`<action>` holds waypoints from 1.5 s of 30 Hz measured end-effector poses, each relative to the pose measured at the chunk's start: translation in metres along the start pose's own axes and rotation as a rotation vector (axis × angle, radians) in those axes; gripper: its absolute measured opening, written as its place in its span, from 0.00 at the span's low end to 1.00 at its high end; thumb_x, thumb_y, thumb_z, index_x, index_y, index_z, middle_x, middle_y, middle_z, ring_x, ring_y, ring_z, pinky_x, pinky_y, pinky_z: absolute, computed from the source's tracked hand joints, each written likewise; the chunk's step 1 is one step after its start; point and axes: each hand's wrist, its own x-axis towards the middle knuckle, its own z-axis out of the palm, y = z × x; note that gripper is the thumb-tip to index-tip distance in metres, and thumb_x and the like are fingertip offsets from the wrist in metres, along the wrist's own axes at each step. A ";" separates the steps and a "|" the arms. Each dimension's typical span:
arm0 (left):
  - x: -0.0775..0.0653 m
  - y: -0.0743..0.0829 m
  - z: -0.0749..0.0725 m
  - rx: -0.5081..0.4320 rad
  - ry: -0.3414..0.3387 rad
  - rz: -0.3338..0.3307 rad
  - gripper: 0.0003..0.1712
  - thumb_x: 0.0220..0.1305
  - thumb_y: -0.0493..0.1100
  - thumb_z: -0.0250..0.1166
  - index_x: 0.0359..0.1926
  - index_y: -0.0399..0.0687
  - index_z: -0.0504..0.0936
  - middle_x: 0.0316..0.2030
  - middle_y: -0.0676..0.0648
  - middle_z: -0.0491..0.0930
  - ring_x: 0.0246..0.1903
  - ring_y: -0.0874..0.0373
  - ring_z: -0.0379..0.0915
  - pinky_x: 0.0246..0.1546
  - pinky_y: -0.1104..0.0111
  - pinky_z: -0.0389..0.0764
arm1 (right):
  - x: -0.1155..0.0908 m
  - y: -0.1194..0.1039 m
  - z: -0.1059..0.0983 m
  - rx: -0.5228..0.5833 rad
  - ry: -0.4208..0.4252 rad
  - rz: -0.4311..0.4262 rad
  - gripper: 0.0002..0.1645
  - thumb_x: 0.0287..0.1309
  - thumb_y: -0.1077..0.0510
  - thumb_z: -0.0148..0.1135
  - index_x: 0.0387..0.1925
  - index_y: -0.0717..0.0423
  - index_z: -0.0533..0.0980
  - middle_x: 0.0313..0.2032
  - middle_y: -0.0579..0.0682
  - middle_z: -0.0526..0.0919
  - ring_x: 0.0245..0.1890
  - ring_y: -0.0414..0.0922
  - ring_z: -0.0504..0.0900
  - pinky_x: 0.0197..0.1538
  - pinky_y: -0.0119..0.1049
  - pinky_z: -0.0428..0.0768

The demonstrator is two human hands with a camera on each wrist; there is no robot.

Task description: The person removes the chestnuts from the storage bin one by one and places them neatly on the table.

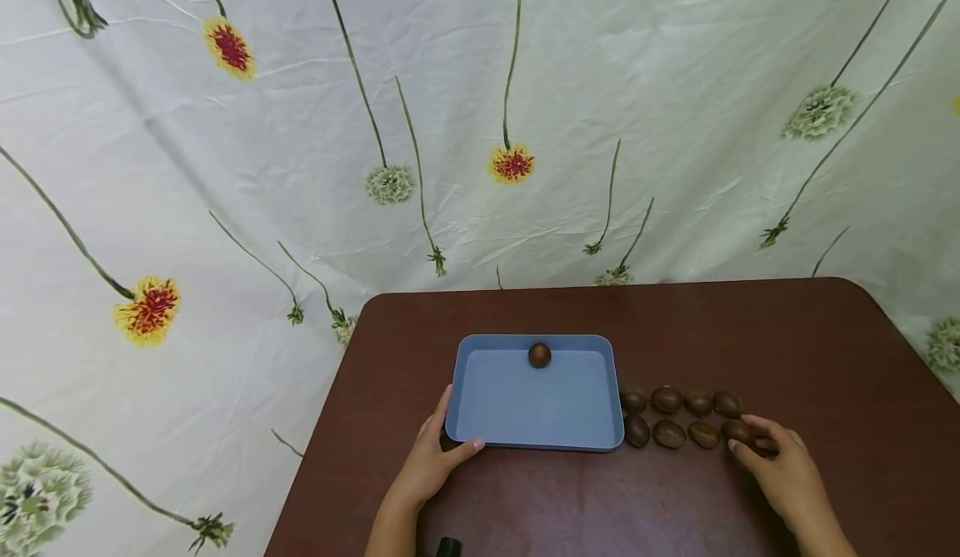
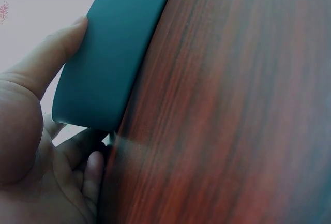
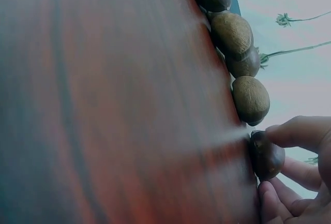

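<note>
A shallow blue tray (image 1: 536, 398) lies on the table with one brown chestnut (image 1: 539, 355) near its far wall. My left hand (image 1: 427, 461) grips the tray's near left corner; in the left wrist view the thumb (image 2: 70, 40) presses on the tray's wall (image 2: 111, 53) and the other fingers are partly hidden. Right of the tray, several chestnuts (image 1: 669, 434) sit in two rows. At the right end of the near row, my right hand (image 1: 783, 465) pinches a chestnut (image 3: 268, 155) between thumb and fingers, right at the tabletop.
The dark reddish-brown table (image 1: 525, 499) has rounded far corners. Behind it hangs a white cloth (image 1: 450, 107) printed with flowers. A small black object (image 1: 447, 547) shows at the bottom edge, close to the left forearm.
</note>
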 end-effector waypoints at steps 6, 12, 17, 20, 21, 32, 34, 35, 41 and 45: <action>-0.001 0.001 0.000 -0.006 0.000 -0.001 0.63 0.56 0.61 0.75 0.81 0.70 0.43 0.80 0.39 0.49 0.78 0.33 0.42 0.67 0.28 0.54 | -0.004 0.000 0.002 0.008 0.086 -0.029 0.46 0.73 0.35 0.49 0.76 0.63 0.55 0.70 0.77 0.51 0.62 0.69 0.67 0.51 0.56 0.80; -0.001 0.000 0.000 -0.003 0.005 -0.001 0.63 0.56 0.61 0.76 0.81 0.71 0.43 0.80 0.39 0.49 0.78 0.33 0.42 0.66 0.28 0.55 | -0.009 -0.006 0.004 0.013 0.181 -0.051 0.41 0.74 0.37 0.49 0.74 0.60 0.60 0.69 0.74 0.57 0.59 0.66 0.71 0.45 0.50 0.81; 0.000 0.000 0.000 -0.001 -0.001 -0.007 0.62 0.56 0.61 0.75 0.81 0.72 0.43 0.79 0.38 0.49 0.78 0.32 0.43 0.65 0.28 0.56 | -0.012 -0.019 0.009 0.025 0.241 -0.086 0.37 0.74 0.38 0.52 0.72 0.57 0.65 0.68 0.68 0.63 0.55 0.51 0.75 0.42 0.34 0.79; 0.000 -0.001 0.000 -0.008 -0.003 -0.008 0.63 0.56 0.61 0.75 0.81 0.72 0.43 0.80 0.38 0.49 0.78 0.32 0.43 0.66 0.28 0.56 | -0.013 -0.028 0.015 0.034 0.260 -0.126 0.34 0.73 0.40 0.53 0.70 0.56 0.68 0.66 0.62 0.66 0.48 0.30 0.72 0.38 0.21 0.74; 0.000 -0.001 0.000 -0.011 -0.003 -0.007 0.63 0.56 0.61 0.75 0.81 0.72 0.43 0.80 0.38 0.48 0.78 0.32 0.42 0.66 0.28 0.55 | -0.013 -0.031 0.017 0.035 0.265 -0.140 0.33 0.73 0.40 0.54 0.69 0.55 0.69 0.65 0.59 0.67 0.46 0.25 0.69 0.37 0.18 0.73; -0.001 -0.001 0.000 -0.024 0.000 -0.001 0.63 0.55 0.61 0.76 0.81 0.72 0.44 0.80 0.39 0.48 0.78 0.33 0.41 0.66 0.28 0.54 | -0.007 -0.063 0.046 0.088 0.264 -0.365 0.24 0.73 0.50 0.59 0.64 0.57 0.73 0.57 0.54 0.74 0.45 0.18 0.69 0.45 0.12 0.72; -0.001 -0.001 0.001 -0.026 0.001 -0.001 0.63 0.55 0.61 0.76 0.81 0.72 0.44 0.80 0.38 0.48 0.78 0.33 0.41 0.66 0.28 0.54 | -0.005 -0.069 0.051 0.116 0.256 -0.408 0.23 0.72 0.53 0.60 0.63 0.59 0.74 0.57 0.55 0.75 0.47 0.20 0.70 0.47 0.13 0.73; -0.001 -0.001 0.001 -0.027 0.002 0.001 0.63 0.55 0.61 0.76 0.81 0.72 0.44 0.80 0.38 0.48 0.78 0.33 0.41 0.66 0.28 0.54 | -0.005 -0.072 0.054 0.130 0.248 -0.425 0.23 0.72 0.54 0.60 0.63 0.59 0.74 0.56 0.55 0.75 0.47 0.21 0.71 0.48 0.13 0.73; -0.001 -0.001 0.001 -0.022 0.009 0.007 0.63 0.54 0.62 0.76 0.81 0.71 0.44 0.79 0.38 0.48 0.78 0.33 0.42 0.67 0.28 0.54 | 0.000 -0.091 0.070 0.179 0.187 -0.441 0.23 0.71 0.53 0.62 0.63 0.56 0.75 0.56 0.53 0.77 0.51 0.32 0.77 0.50 0.17 0.76; -0.001 -0.002 0.001 -0.021 0.008 0.004 0.63 0.54 0.61 0.76 0.81 0.71 0.44 0.79 0.36 0.49 0.78 0.32 0.42 0.66 0.28 0.55 | 0.004 -0.102 0.084 0.214 0.138 -0.461 0.22 0.71 0.54 0.62 0.63 0.56 0.75 0.57 0.52 0.77 0.55 0.44 0.79 0.53 0.18 0.77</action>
